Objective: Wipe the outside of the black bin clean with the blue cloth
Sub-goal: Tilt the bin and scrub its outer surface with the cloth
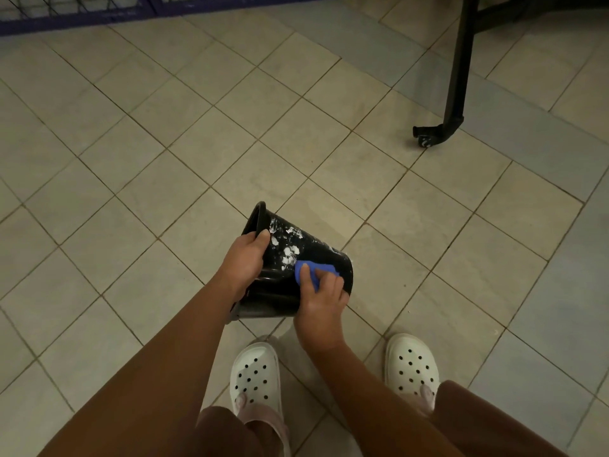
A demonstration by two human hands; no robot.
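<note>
Holding the black bin (pixel 326 255) on its side over the tiled floor (pixel 164 143), just beyond the white clogs (pixel 255 374), the person turns its mouth to the left and its base to the right. The left hand (pixel 245 262) is clenched on the rim, with the thumb lying on the outer wall. The right hand (pixel 324 301) pinches the blue cloth (pixel 324 268), bunched small, and presses it on the wall near the base. White spots (pixel 291 244) cover the wall between the rim and the cloth, so I judge the wiping is far from finished. Whether the bin touches the floor is hard to tell; it seems to hang free. To do this step well, the cloth should be spread wider under flat fingers and go over the spots with firm strokes toward the rim. Meanwhile the left hand should resist the push and then turn the bin so the hidden sides come up. Dried spots may need repeated rubbing. A black frame leg (pixel 456 77) stands well apart at the far right.
</note>
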